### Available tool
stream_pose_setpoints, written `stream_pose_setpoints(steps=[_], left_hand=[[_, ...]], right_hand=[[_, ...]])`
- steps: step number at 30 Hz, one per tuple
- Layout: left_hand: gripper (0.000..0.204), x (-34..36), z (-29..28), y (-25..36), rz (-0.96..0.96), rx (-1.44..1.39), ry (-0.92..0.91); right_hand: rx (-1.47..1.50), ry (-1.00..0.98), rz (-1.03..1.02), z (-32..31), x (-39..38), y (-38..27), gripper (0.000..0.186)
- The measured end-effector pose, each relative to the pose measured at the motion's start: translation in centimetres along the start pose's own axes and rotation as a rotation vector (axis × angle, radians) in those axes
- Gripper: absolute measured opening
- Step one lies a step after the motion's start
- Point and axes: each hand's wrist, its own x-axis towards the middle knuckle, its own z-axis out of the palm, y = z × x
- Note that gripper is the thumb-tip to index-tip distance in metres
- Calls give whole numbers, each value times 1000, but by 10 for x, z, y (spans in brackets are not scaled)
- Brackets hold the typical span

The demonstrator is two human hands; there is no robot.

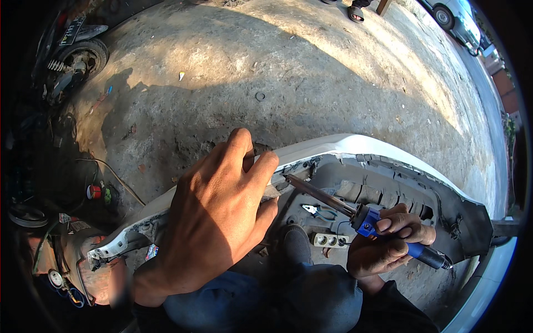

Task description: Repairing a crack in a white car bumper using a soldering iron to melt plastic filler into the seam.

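Note:
A large white plastic bumper point(355, 143) lies across my lap area, its grey inner side point(405, 188) facing me. My left hand point(216, 216) is curled over the bumper's edge, with a small grey piece point(271, 191) between index finger and thumb. My right hand point(391, 244) grips a soldering tool with a blue handle point(366, 219) and long metal barrel. Its tip reaches the bumper's inner edge beside my left fingers. Pliers point(319, 212) and a white power strip point(327, 240) lie below the tool, near my shoe point(295, 244).
A motorbike point(78, 66) stands at upper left. An orange compressor tank point(97, 277) with a gauge, a red can point(94, 192) and a hose point(122, 180) are at left. Beyond the bumper are concrete ground point(233, 77), another person's sandalled foot point(356, 13) and a parked car point(452, 19).

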Motion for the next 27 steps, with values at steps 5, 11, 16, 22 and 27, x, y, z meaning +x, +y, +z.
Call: stream_pose_setpoints(steps=[5,11,16,22,27], left_hand=[[48,0,1,0,16,4,9],[47,0,1,0,16,8,10],[47,0,-1,1,12,-1,-2],[45,1,-1,1,4,-12,-11],[45,1,1,0,2,5,-1]], right_hand=[[29,18,1,0,-1,0,41],[9,9,-11,0,-1,1,41],[3,-2,-10,-1,0,2,40],[-9,19,6,1,0,1,41],[16,73,81,3,1,-1,43]])
